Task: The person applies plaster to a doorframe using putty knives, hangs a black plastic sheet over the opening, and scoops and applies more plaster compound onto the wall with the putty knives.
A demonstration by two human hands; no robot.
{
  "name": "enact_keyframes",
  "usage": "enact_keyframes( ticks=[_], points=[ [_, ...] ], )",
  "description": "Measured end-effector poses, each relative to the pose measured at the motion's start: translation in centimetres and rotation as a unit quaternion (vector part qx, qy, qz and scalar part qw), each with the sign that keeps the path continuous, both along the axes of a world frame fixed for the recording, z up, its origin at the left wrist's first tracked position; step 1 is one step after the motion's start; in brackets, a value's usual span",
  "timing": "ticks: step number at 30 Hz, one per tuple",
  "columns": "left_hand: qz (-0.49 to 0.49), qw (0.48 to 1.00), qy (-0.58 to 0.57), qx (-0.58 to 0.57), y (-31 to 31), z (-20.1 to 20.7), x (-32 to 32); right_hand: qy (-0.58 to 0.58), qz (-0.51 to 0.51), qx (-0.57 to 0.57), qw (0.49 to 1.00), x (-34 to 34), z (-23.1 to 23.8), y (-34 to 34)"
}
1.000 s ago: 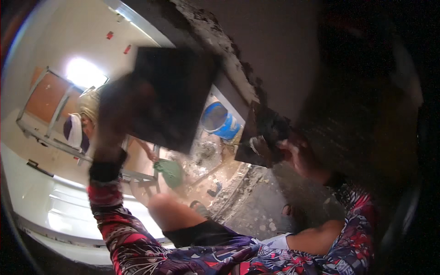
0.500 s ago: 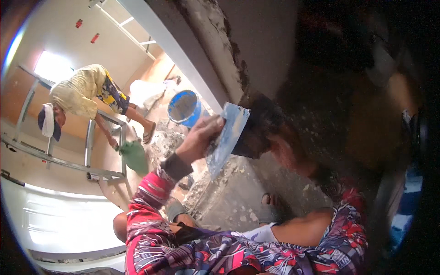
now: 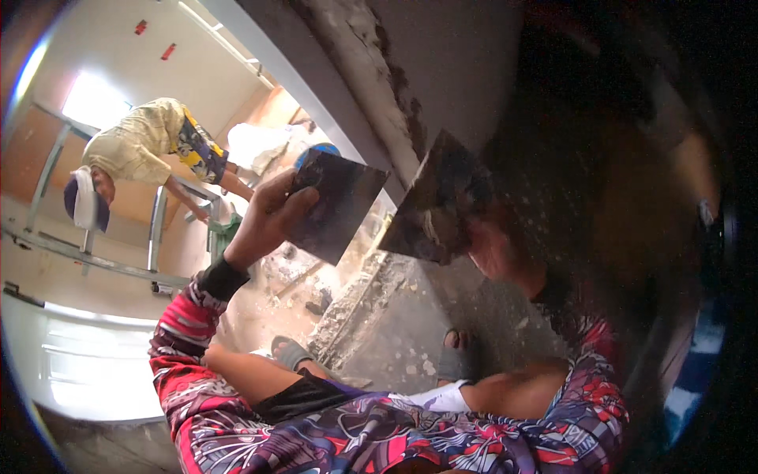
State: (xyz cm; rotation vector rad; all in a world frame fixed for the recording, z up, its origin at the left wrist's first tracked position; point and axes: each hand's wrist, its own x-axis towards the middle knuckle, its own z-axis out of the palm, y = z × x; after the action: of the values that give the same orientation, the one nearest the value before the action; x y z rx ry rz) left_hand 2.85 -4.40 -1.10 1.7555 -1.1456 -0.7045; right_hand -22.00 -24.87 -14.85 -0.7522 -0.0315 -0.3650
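Observation:
My left hand (image 3: 272,217) grips a flat, square scraper blade (image 3: 339,207), thumb on the near face and fingers behind. Its face looks dark and is tilted toward me. In the dim area to the right, my right hand (image 3: 499,246) is closed at the lower edge of a second dark, square scraper blade (image 3: 446,186), with a pale smear or lump near its lower part. The two blades are raised in front of me, a small gap between them, close to a rough-edged wall corner (image 3: 371,59). How the right fingers wrap the tool is partly lost in shadow.
A blue bucket (image 3: 322,148) is mostly hidden behind the left blade, near a white sack (image 3: 257,144). Plaster rubble (image 3: 343,320) lies between my feet. At left a co-worker (image 3: 138,146) bends by a metal ladder-like frame (image 3: 103,265), one hand at a green bag (image 3: 227,229).
My left hand has moved left and turned its blade from a pale, narrow angle to a broad dark face. The right blade now shows more fully. The co-worker's green bag sits partly behind my arm.

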Motion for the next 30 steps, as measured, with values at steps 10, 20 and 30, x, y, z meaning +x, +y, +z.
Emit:
enact_keyframes(
  ticks=[10,20,30],
  points=[
    [-0.122,0.822,-0.501,-0.241,1.2,0.3,-6.0,0.040,-0.006,-0.096,0.995,-0.5,-0.6,3.0],
    [-0.137,0.730,-0.642,-0.189,3.3,1.1,-2.4,0.010,-0.080,-0.211,0.974,-1.3,-2.1,2.3],
    [0.060,0.456,-0.883,-0.088,-2.2,23.1,-7.5,-0.012,0.080,0.229,0.970,0.2,-1.6,0.4]
  ],
)
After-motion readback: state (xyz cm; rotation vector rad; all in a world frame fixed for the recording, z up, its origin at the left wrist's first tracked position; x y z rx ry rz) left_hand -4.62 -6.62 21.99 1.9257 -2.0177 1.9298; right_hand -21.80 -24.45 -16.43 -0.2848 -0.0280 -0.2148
